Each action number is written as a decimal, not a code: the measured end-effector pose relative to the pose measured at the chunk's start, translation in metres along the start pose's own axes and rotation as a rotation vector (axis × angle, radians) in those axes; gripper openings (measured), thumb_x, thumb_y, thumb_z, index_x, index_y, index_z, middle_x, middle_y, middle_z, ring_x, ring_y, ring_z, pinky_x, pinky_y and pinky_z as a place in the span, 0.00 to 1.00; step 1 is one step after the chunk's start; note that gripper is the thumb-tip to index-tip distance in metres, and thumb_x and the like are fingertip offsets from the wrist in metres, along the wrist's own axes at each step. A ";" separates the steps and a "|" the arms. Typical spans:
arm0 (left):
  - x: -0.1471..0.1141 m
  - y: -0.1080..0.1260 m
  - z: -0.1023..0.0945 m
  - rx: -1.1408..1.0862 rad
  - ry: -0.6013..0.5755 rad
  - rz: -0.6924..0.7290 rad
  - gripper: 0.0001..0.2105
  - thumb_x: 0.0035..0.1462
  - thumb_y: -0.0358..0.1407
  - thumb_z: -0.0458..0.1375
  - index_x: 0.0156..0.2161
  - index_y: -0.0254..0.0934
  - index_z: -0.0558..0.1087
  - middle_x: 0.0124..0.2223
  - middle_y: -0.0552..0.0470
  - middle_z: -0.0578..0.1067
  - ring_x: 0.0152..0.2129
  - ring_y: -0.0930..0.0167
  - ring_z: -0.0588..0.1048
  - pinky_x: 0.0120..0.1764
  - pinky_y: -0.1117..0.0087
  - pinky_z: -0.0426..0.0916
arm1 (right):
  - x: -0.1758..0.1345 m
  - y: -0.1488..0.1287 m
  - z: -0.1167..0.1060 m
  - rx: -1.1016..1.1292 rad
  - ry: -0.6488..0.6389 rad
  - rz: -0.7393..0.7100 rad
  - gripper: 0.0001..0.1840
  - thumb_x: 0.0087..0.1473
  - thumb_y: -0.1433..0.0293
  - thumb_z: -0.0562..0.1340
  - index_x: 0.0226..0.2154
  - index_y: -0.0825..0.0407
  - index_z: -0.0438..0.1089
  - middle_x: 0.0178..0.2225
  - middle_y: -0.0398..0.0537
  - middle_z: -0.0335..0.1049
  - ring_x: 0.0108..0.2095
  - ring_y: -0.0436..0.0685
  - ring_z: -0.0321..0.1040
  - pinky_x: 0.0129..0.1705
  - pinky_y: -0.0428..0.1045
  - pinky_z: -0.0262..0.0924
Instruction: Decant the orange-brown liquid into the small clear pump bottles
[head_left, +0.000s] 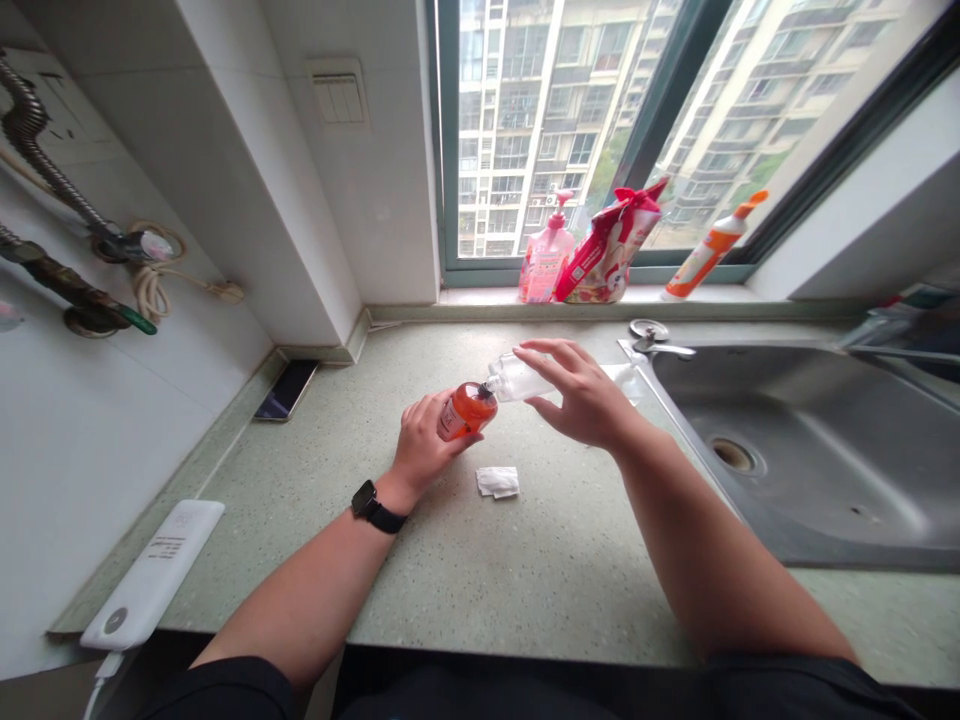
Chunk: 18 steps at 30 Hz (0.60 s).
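Note:
My left hand (427, 440), with a black watch at the wrist, is closed around a bottle of orange liquid (474, 408) with a pale label. That bottle tilts to the right, its dark neck facing a clear plastic bottle (517, 378). My right hand (574, 390) grips the clear bottle between fingers above and thumb below. The clear bottle lies nearly level, its narrow mouth meeting the orange bottle's neck. Whether liquid passes between them I cannot make out. Below the bottles, a folded white tissue (498, 482) rests on the speckled counter (555, 580).
Right of my hands is a steel sink (810, 450) with a faucet (660, 348). A pink pump bottle (546, 255), a red bag (611, 245) and an orange-white bottle (709, 250) stand on the windowsill. To the left lie a phone (286, 390) and a white power bank (154, 575) with a cable.

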<state>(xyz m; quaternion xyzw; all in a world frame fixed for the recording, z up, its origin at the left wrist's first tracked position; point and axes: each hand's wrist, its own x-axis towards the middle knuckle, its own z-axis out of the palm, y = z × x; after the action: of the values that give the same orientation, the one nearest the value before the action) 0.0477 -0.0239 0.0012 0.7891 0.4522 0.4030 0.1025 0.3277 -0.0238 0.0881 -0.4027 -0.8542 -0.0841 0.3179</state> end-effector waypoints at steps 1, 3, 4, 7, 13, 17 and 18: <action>0.000 0.000 0.000 0.000 0.000 0.002 0.37 0.58 0.62 0.65 0.63 0.40 0.70 0.55 0.42 0.80 0.51 0.56 0.79 0.57 0.52 0.70 | 0.000 0.000 0.000 -0.001 0.003 -0.002 0.42 0.60 0.72 0.66 0.73 0.37 0.56 0.63 0.55 0.69 0.61 0.71 0.68 0.62 0.73 0.67; 0.000 0.000 0.000 0.001 0.000 0.003 0.37 0.58 0.62 0.66 0.63 0.40 0.70 0.55 0.42 0.80 0.51 0.56 0.79 0.57 0.52 0.70 | 0.000 0.000 0.000 -0.005 0.007 -0.008 0.42 0.60 0.72 0.66 0.72 0.38 0.56 0.63 0.56 0.69 0.60 0.71 0.68 0.62 0.72 0.68; 0.000 0.000 0.000 0.001 0.000 0.002 0.36 0.58 0.62 0.66 0.63 0.41 0.70 0.55 0.42 0.80 0.51 0.56 0.79 0.57 0.52 0.70 | 0.000 0.000 0.000 -0.006 0.007 -0.010 0.42 0.60 0.72 0.66 0.73 0.38 0.56 0.63 0.56 0.69 0.60 0.71 0.68 0.62 0.72 0.68; 0.000 0.000 0.000 -0.003 -0.004 -0.008 0.36 0.58 0.62 0.65 0.63 0.41 0.70 0.56 0.42 0.80 0.52 0.55 0.79 0.57 0.52 0.70 | 0.000 -0.001 -0.001 -0.004 0.000 -0.009 0.43 0.59 0.73 0.66 0.73 0.37 0.55 0.63 0.56 0.69 0.60 0.71 0.68 0.62 0.72 0.68; 0.000 0.000 -0.001 -0.004 -0.004 -0.007 0.37 0.58 0.63 0.65 0.64 0.41 0.70 0.55 0.42 0.80 0.52 0.55 0.79 0.58 0.51 0.70 | 0.001 -0.001 -0.002 -0.008 -0.004 -0.012 0.43 0.60 0.73 0.66 0.73 0.38 0.55 0.64 0.56 0.69 0.60 0.71 0.68 0.63 0.72 0.67; 0.000 0.000 -0.001 -0.017 -0.004 -0.005 0.37 0.59 0.63 0.65 0.64 0.41 0.70 0.56 0.42 0.80 0.52 0.55 0.78 0.58 0.51 0.69 | 0.001 -0.001 -0.001 -0.010 -0.002 -0.016 0.43 0.60 0.73 0.66 0.73 0.38 0.55 0.64 0.56 0.69 0.61 0.71 0.68 0.63 0.72 0.67; 0.000 0.000 -0.001 -0.018 -0.005 -0.006 0.37 0.58 0.63 0.65 0.64 0.41 0.70 0.56 0.42 0.80 0.52 0.55 0.78 0.58 0.50 0.69 | 0.000 -0.001 -0.001 -0.008 -0.006 -0.011 0.43 0.60 0.73 0.66 0.73 0.38 0.55 0.64 0.55 0.68 0.61 0.71 0.67 0.63 0.72 0.66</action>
<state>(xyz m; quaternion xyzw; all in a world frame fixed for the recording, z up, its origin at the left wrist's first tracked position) 0.0468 -0.0240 0.0015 0.7877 0.4509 0.4046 0.1120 0.3274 -0.0248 0.0896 -0.3996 -0.8570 -0.0881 0.3133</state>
